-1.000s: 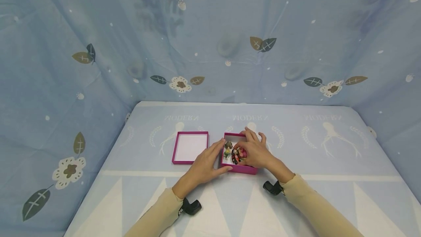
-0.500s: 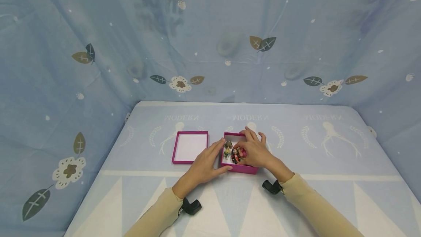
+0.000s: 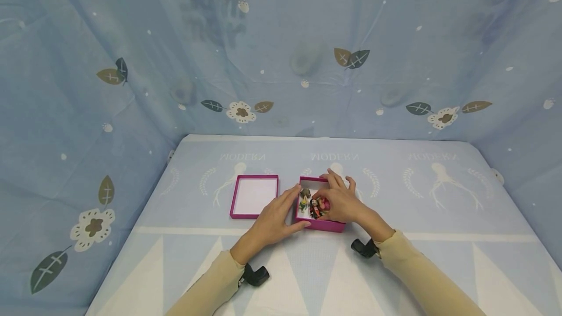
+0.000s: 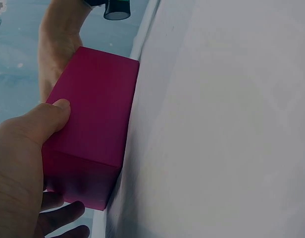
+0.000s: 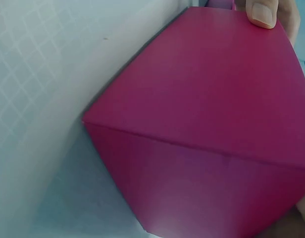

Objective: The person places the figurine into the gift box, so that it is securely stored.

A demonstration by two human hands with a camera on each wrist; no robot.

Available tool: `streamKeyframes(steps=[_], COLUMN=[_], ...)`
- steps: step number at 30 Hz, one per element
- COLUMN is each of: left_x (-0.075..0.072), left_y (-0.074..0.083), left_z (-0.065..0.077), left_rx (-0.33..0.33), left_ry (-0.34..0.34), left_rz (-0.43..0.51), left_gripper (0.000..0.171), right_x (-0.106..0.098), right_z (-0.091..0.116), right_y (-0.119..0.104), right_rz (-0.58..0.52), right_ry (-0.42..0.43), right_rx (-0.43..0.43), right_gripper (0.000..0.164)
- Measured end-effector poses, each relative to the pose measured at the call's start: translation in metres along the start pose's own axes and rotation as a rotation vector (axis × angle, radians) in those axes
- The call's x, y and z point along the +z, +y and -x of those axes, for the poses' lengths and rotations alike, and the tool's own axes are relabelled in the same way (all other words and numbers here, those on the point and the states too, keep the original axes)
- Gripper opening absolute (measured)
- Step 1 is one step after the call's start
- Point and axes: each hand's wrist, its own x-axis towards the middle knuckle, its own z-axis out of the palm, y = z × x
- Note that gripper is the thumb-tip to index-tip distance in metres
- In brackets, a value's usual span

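Note:
A magenta box (image 3: pixel 326 226) without its cover sits on the table, holding several small doll figurines. One doll figurine (image 3: pixel 314 208) has long dark hair and red and black clothes; left of it lies a yellow and green figurine (image 3: pixel 303 204). My left hand (image 3: pixel 273 217) holds the box at its front left corner, thumb on the front wall, fingers along the left side. The right hand (image 3: pixel 344 205) reaches over the rim, its thumb and index finger pinching at the dark-haired figurine, beside a pink figurine (image 3: pixel 324 203). In the right wrist view, the box's outer walls (image 5: pixel 192 89) hide the figurines.
Left of the box lies a magenta-rimmed lid (image 3: pixel 253 196), white inside facing up. The patterned table (image 3: pixel 430 277) stretches around both. A blue patterned curtain (image 3: pixel 281 52) hangs behind the table and along its sides. Each wrist carries a black camera (image 3: pixel 256 275).
The dark-haired figurine shifts very slightly between the right fingers. Both hands, the box and the lid stay in place.

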Motion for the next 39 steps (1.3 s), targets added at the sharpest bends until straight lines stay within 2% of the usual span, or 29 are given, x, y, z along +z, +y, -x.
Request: streamKeyframes(steps=[8,19,26,31,36,39], left_x=[-0.001,0.0,-0.002,-0.002,-0.002,-0.003], left_y=[0.001,0.002,0.003,0.002,0.001,0.001], left_z=[0.0,0.001,-0.001,-0.001,-0.001,-0.001], left_rx=[0.007,-0.007,-0.012,-0.012,0.001,0.002], left_ry=[0.004,0.006,0.008,0.003,0.005,-0.008], left_rz=[-0.003,0.012,0.014,0.016,-0.006,-0.021], left_gripper=[0.092,0.093,0.093,0.092,0.093,0.094], right_x=[-0.003,-0.006,-0.004,-0.001,0.002,0.003], right_z=[0.0,0.002,0.001,0.001,0.003,0.005], right_y=[0.002,0.002,0.003,0.007,0.01,0.011], right_rz=[-0.012,-0.031,-0.038,-0.101,-0.18,-0.185], right_ry=[-0.012,-0.042,-0.009,0.013,0.064,0.11], right_rx=[-0.027,-0.019,-0.034,-0.048,-0.095,-0.131], right_gripper=[0.054,0.051,0.051,0.052,0.048,0.044])
